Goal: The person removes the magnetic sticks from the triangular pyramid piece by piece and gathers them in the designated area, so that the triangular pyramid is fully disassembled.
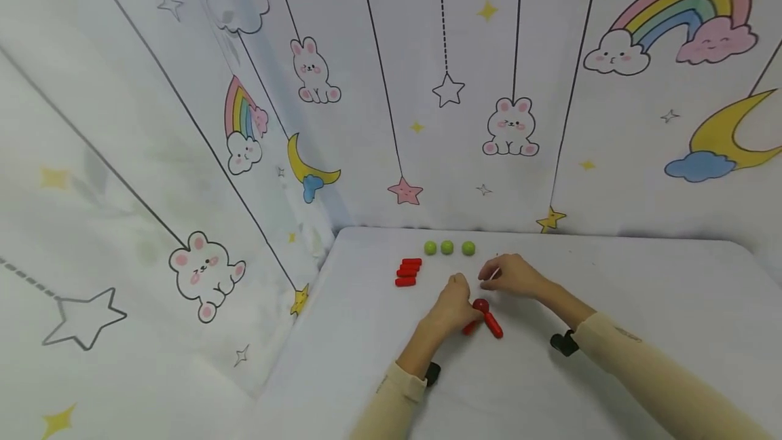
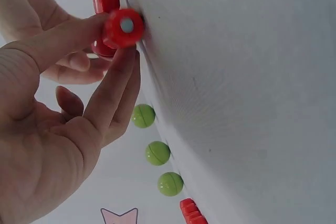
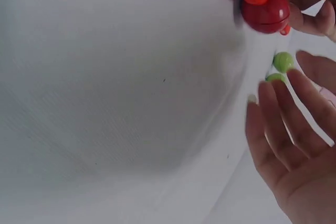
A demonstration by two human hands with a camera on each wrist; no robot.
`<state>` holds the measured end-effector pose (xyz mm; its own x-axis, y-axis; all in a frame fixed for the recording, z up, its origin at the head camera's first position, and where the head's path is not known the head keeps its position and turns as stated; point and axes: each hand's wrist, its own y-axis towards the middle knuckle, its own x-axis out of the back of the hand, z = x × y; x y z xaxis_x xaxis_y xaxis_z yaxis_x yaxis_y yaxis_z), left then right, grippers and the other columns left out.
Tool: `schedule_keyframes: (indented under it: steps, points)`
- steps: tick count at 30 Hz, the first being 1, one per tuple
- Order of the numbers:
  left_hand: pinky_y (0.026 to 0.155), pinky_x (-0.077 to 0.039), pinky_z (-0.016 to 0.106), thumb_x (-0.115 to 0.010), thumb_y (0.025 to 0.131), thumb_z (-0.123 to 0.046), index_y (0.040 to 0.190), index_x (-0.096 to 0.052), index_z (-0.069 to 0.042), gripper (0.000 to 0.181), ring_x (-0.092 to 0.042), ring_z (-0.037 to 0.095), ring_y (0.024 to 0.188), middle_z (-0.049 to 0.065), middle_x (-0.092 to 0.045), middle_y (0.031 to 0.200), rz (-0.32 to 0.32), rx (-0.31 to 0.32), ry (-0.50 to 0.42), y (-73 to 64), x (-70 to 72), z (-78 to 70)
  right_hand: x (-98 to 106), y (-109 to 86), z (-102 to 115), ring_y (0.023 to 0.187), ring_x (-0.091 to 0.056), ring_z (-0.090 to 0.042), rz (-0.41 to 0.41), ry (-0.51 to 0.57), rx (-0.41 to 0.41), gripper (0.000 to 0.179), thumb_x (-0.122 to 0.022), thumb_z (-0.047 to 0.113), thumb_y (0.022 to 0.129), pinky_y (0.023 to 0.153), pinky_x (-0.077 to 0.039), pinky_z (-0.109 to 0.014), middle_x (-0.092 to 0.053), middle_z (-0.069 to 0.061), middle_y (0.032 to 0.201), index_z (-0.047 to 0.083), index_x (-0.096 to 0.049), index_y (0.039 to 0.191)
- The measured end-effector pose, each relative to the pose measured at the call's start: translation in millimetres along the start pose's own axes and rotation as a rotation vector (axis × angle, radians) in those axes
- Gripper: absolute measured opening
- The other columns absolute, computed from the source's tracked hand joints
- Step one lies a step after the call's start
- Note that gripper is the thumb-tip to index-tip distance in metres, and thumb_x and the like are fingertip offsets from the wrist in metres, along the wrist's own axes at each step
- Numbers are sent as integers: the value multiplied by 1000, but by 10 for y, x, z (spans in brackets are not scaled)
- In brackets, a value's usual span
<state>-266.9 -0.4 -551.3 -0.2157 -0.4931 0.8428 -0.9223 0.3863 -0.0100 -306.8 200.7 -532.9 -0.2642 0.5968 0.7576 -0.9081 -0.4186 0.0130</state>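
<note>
A dark red ball rests on the white table with a red rod touching it and running toward the person. My left hand pinches a second red rod between thumb and fingers; its end, with a pale grey centre, faces the left wrist camera. That rod also lies against the ball, though the contact is partly hidden by the fingers. Just right of and beyond the ball, my right hand hovers with fingers loosely bent and nothing in it. In the right wrist view its fingers are spread apart.
Three green balls sit in a row near the table's far edge. Several red rods lie stacked side by side to the left of them. A white curtain with cartoon drawings stands behind and left of the table.
</note>
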Motion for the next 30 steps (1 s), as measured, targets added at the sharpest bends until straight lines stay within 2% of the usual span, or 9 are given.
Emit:
schedule_keyframes:
  steps: [4,8,10,17,23,30]
  points:
    - [65,-42,22,-91,82,-21,96,-49,-8,46,-46,11,74,1,-45,91,7,-56,5,11,27,19,-11,-79,50,89,-72,-17,126,35,60,14,-79,17,91,75,-58,-34,-75,4,95,10,-79,103]
    - [62,-41,22,-92,81,-19,94,-50,-9,45,-46,10,72,0,-47,86,18,-78,8,-2,57,11,-26,-150,74,90,-72,-17,171,48,83,13,-78,13,91,77,-59,-35,-75,5,95,11,-79,104]
    - [59,-42,22,-92,81,-20,95,-51,-10,45,-48,9,68,-1,-51,81,33,-62,6,-18,64,5,-39,-181,81,90,-71,-17,176,53,88,14,-79,12,90,78,-59,-34,-75,5,94,10,-78,104]
    - [52,-44,25,-93,80,-25,100,-53,-11,46,-54,12,59,-1,-57,74,84,53,-5,-63,89,2,-116,-258,67,89,-70,-15,147,76,59,12,-83,17,88,76,-57,-33,-74,5,95,12,-76,97]
    - [52,-43,26,-94,78,-24,94,-53,-12,46,-55,13,60,-1,-57,73,72,55,10,-59,98,17,-190,-311,84,92,-68,-17,116,96,80,20,-81,19,91,74,-55,-31,-76,3,98,9,-77,108]
    - [53,-43,26,-94,77,-19,92,-53,-13,44,-55,12,61,-1,-58,73,115,32,0,-69,110,-9,-206,-379,54,89,-67,-17,107,91,40,21,-80,20,92,70,-55,-33,-74,4,98,9,-77,109]
